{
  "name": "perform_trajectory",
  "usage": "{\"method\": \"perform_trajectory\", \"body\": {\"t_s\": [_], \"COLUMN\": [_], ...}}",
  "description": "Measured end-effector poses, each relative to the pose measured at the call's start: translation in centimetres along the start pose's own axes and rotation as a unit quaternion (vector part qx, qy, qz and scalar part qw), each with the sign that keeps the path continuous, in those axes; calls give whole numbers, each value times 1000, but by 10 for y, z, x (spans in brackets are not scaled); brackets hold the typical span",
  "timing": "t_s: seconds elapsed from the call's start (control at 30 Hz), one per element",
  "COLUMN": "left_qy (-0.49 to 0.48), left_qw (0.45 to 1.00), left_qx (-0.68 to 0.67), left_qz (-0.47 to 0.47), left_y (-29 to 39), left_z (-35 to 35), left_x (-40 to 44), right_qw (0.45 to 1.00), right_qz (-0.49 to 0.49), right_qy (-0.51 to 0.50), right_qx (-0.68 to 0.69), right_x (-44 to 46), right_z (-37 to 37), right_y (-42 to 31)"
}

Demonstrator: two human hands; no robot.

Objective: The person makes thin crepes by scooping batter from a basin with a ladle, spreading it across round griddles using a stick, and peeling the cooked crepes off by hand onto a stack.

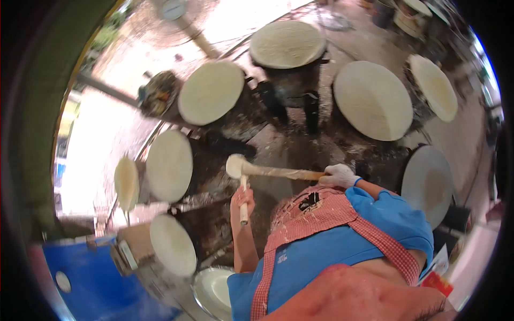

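My gloved right hand (338, 175) is closed on the wooden handle end of a long-handled ladle (284, 172). The ladle lies sideways in front of my apron, its round end coated in pale batter. My bare left hand (244, 200) wraps round a short pale wooden stick (244, 213) held upright. The stick's top meets or overlaps the ladle near its round end; I cannot tell whether they touch. Beyond my hands, round griddles stand in an arc, among them a batter-covered griddle (211, 92) and a griddle with a two-toned surface (373, 100).
More griddles flank me, including a far one (288, 45) and a greyish one (427, 184) at right. At lower left are a metal basin (214, 291) with pale contents, a cardboard box (136, 243) and a blue surface (99, 281). Buckets (412, 18) stand at the back right.
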State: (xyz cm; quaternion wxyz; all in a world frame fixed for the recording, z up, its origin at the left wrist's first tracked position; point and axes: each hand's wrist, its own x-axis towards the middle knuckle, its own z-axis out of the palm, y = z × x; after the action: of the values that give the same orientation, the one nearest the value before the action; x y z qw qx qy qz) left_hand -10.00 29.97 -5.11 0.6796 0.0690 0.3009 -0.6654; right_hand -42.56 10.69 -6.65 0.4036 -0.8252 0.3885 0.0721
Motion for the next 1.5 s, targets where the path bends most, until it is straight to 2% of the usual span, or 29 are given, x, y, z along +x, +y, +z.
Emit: {"method": "perform_trajectory", "body": {"t_s": [0.07, 0.13, 0.17, 0.2, 0.23, 0.27, 0.3, 0.33, 0.4, 0.43, 0.47, 0.53, 0.57, 0.6, 0.67, 0.73, 0.8, 0.9, 1.0, 1.03, 1.07, 1.13, 1.2, 1.23, 1.3, 1.33, 1.4, 1.47, 1.5], "left_qy": [3, -31, -25, -42, -60, -56, -129, -198, -77, -95, -80, 116, 125, 181, 232, 115, -73, -52, -19, 80, 264, 301, 236, 236, 65, 62, -101, -153, -196], "left_qw": [995, 986, 983, 971, 954, 949, 910, 842, 819, 800, 786, 802, 791, 781, 746, 652, 633, 633, 629, 667, 667, 604, 608, 610, 578, 577, 461, 434, 412], "left_qx": [104, 115, 120, 126, 132, 141, 299, 445, 514, 516, 500, 394, 394, 345, 310, 317, 581, 552, 546, 466, 251, 204, 251, 251, 410, 413, 729, 751, 767], "left_qz": [1, -114, -135, -199, -262, -275, -258, -233, -242, -291, -354, -434, -451, -488, -542, -679, -506, -541, -554, -576, -650, -709, -715, -714, -703, -702, -496, -474, -451], "left_y": [-26, -41, -49, -58, -64, -67, -71, -73, -91, -100, -112, -130, -138, -147, -171, -193, -230, -274, -334, -348, -367, -401, -428, -443, -472, -488, -528, -560, -575], "left_z": [49, 92, 114, 139, 159, 170, 176, 180, 201, 208, 219, 229, 228, 228, 234, 228, 219, 172, 138, 118, 107, 57, 30, 24, 16, 10, -1, -19, -32], "left_x": [71, 133, 152, 167, 184, 203, 219, 229, 240, 250, 258, 280, 282, 285, 293, 280, 244, 229, 196, 206, 197, 211, 198, 191, 179, 179, 182, 192, 197], "right_qw": [993, 976, 961, 956, 930, 899, 880, 861, 819, 807, 790, 782, 769, 761, 736, 697, 662, 604, 605, 611, 616, 614, 562, 564, 442, 441, 384, 366, 424], "right_qz": [54, 114, 112, 124, 150, 174, 177, 181, 213, 257, 303, 359, 397, 384, 427, 451, 442, 443, 461, 491, 519, 551, 597, 596, 684, 682, 623, 417, 409], "right_qy": [88, 173, 244, 254, 323, 389, 431, 468, 517, 500, 478, 478, 460, 482, 483, 507, 547, 597, 569, 552, 534, 514, 532, 532, 536, 539, 640, 822, 803], "right_qx": [65, 61, 72, 77, 88, 98, 88, 81, 125, 183, 237, 176, 199, 202, 206, 233, 261, 288, 314, 286, 257, 235, 209, 209, 221, 223, 236, 126, 88], "right_x": [-14, -22, -27, -32, -41, -48, -54, -60, -64, -61, -61, -52, -54, -59, -83, -112, -145, -179, -225, -240, -256, -297, -328, -343, -368, -374, -386, -373, -368], "right_z": [-31, -54, -60, -66, -72, -78, -81, -81, -81, -78, -73, -36, -19, -1, 18, 23, 30, 39, 82, 109, 135, 174, 219, 221, 216, 212, 195, 166, 173], "right_y": [29, 44, 45, 44, 42, 39, 38, 31, 6, -5, -15, -9, -10, -11, -21, -36, -41, -36, -12, -12, -15, -28, -31, -31, -38, -35, -15, 13, 46]}}
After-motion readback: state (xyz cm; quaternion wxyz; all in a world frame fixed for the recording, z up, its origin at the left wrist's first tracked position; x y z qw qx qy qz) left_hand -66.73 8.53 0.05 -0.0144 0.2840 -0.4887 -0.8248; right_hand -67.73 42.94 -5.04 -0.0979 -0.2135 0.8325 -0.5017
